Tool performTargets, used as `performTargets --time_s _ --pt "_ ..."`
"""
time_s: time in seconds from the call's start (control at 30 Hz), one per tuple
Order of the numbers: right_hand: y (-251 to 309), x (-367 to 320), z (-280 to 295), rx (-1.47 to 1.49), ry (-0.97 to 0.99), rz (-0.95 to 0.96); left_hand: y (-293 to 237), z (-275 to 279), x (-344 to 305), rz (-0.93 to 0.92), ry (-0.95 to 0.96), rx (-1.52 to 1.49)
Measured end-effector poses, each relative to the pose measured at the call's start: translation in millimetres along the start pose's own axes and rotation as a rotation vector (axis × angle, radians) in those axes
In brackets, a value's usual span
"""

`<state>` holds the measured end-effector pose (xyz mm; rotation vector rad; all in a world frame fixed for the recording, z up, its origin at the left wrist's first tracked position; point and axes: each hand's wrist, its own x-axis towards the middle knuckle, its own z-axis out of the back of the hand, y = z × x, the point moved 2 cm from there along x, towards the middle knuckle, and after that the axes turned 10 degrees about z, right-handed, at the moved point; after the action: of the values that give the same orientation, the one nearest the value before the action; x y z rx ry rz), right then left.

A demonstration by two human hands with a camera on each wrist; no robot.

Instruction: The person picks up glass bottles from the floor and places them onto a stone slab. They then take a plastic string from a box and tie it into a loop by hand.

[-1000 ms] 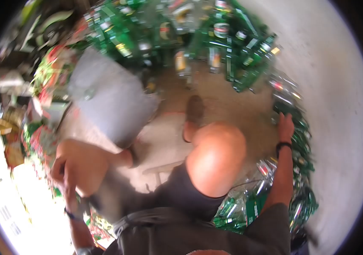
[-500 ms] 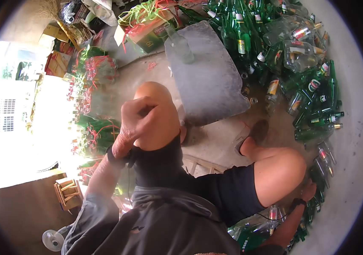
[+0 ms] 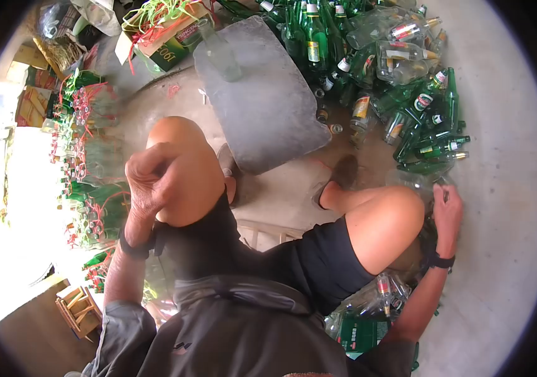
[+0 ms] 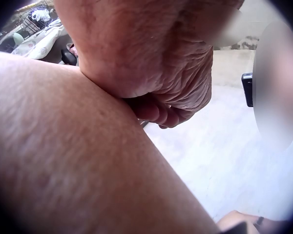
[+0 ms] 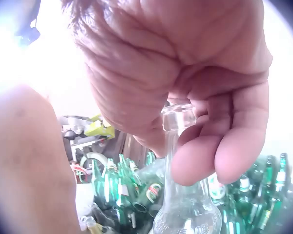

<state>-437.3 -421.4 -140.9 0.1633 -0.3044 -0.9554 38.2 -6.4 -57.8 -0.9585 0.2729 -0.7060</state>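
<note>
My right hand (image 3: 447, 210) is beside the right knee, near the wall. In the right wrist view its fingers (image 5: 240, 151) and thumb pinch the neck of a clear glass bottle (image 5: 188, 214), just below the rim. The bottle stands upright in that view, and its lower part runs out of the frame. Resting on the left knee (image 3: 180, 135), my left hand (image 3: 150, 179) has loosely curled fingers and holds nothing that shows. Another clear bottle (image 3: 223, 60) lies on a grey slab (image 3: 262, 103) in front of the feet.
Green and clear bottles (image 3: 422, 100) lie heaped along the wall at the right and far side. A green carton (image 3: 359, 336) is beside the right thigh. Strapped bottles (image 3: 89, 157) line the left, near a cardboard box (image 3: 174, 47) with plastic strips and a small wooden stool (image 3: 80, 308).
The head view has swung round. My right hand, low among the bottles beside the right knee half a second ago, has come up with a clear bottle. The left hand stays on the knee.
</note>
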Motion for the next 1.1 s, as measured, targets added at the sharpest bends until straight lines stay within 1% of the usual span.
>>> performTargets --time_s 0.07,0.1,0.17,0.2,0.23,0.27,0.3,0.37,0.4,0.47,0.57,0.63,0.67,0.7,0.8,0.87,0.97,1.1 --pt "66 37 21 0.094 0.034 0.067 3 2 -1 -0.003 -0.013 0.018" --pt "87 52 25 0.097 0.036 0.076 6 2 -2 -0.012 -0.013 0.018" --pt "121 79 26 0.238 0.088 0.087 5 5 -4 -0.016 -0.027 0.029" --pt "134 94 23 0.249 0.09 0.102 1 5 -4 0.02 -0.007 0.007" --pt "149 108 20 0.219 0.058 0.234 -2 4 -4 0.054 0.011 -0.016" --pt "167 126 16 0.187 0.014 0.366 -1 4 4 0.021 0.001 0.037" --pt "189 138 16 0.201 0.017 0.378 -3 6 4 0.027 -0.013 0.048" --pt "234 156 15 0.228 0.066 0.397 -10 6 5 -0.007 0.051 0.107" --pt "248 168 6 0.233 0.068 0.406 -10 5 5 -0.021 0.053 0.109" --pt "277 193 -11 0.269 0.002 0.555 -8 4 5 -0.003 0.04 0.08" --pt "327 216 -36 0.279 0.033 0.543 -4 2 4 0.028 0.006 0.001" --pt "356 229 -57 0.272 -0.003 0.616 -2 3 5 0.013 0.052 -0.021" --pt "370 231 -66 0.221 -0.022 0.639 0 2 6 -0.009 0.076 -0.068" --pt "383 233 -76 0.218 -0.029 0.68 1 2 6 -0.004 0.069 -0.066" --pt "412 239 -106 0.218 -0.046 0.693 5 1 7 -0.095 0.061 -0.115" --pt "426 242 -119 0.236 -0.027 0.681 6 2 8 -0.108 0.06 -0.115" --pt "441 244 -132 0.268 0.026 0.651 7 4 8 -0.123 0.063 -0.129" --pt "452 246 -147 0.263 0.021 0.657 8 6 10 -0.132 0.055 -0.144"
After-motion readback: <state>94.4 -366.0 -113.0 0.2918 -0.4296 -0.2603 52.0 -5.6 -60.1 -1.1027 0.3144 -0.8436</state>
